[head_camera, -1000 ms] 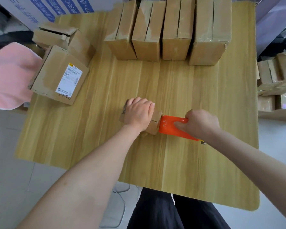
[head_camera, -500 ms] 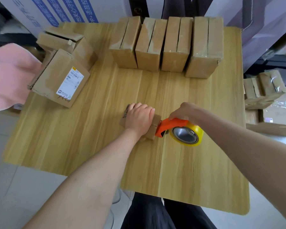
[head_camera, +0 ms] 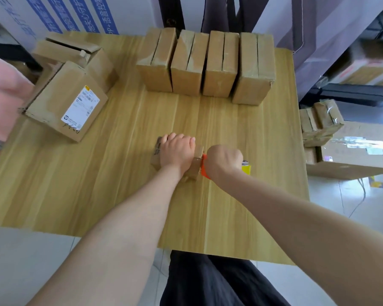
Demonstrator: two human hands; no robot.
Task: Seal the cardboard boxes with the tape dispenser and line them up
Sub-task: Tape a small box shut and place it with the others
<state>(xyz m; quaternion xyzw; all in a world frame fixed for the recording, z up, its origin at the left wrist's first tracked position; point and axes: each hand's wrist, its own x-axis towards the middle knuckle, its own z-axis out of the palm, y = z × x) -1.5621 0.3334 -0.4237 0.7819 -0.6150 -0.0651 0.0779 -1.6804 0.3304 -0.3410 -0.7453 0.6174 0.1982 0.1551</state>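
The small cardboard box [head_camera: 156, 159] sits mid-table [head_camera: 119, 184], well apart from the row of four taped boxes [head_camera: 206, 65] at the far edge. The left hand [head_camera: 177, 150] pins it from above, fingers curled over its far side. The right hand [head_camera: 224, 161] is clenched round the orange tape dispenser [head_camera: 203, 168], whose nose touches the box's right end.

Recommended: keep the box pinned and draw the dispenser straight along the seam under steady tension.

Against the frame half a second back, the right wrist has rolled over, hiding the roll's open face.
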